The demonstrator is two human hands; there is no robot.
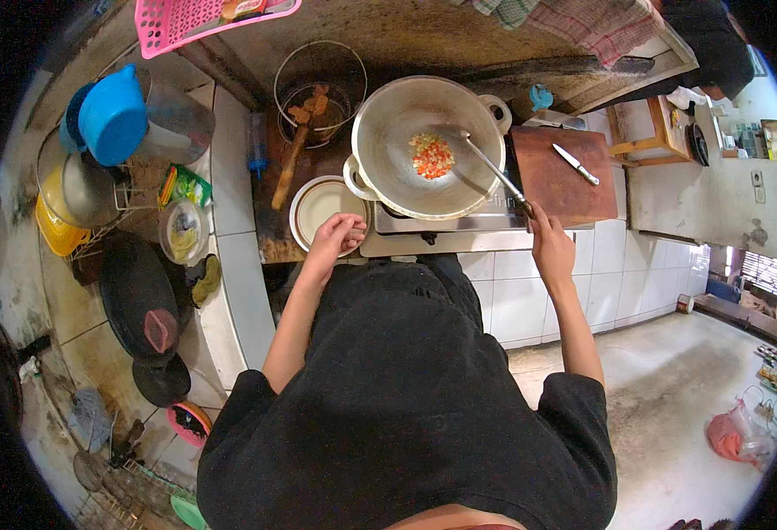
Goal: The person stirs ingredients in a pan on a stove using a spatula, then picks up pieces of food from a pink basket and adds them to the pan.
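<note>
A wide two-handled metal wok [388, 99] sits on a gas stove [441, 222]. Chopped red and pale pieces [432, 156] lie heaped at its bottom. My right hand [551, 242] grips the dark handle end of a long metal cooking utensil [498, 169]. The utensil leans over the wok's rim, with its far end inside near the chopped pieces. My left hand [337, 244] is loosely curled, with nothing visible in it, over the near edge of a cream plate with a brown band [319, 205]. Whether it touches the plate I cannot tell.
Right of the stove, a knife [575, 163] lies on a wooden cutting board [547, 192]. A wooden pestle [290, 165] leans in a container beneath a wire hoop [282, 59]. A blue plastic jug [114, 119] stands left. Another person [706, 46] is at upper right.
</note>
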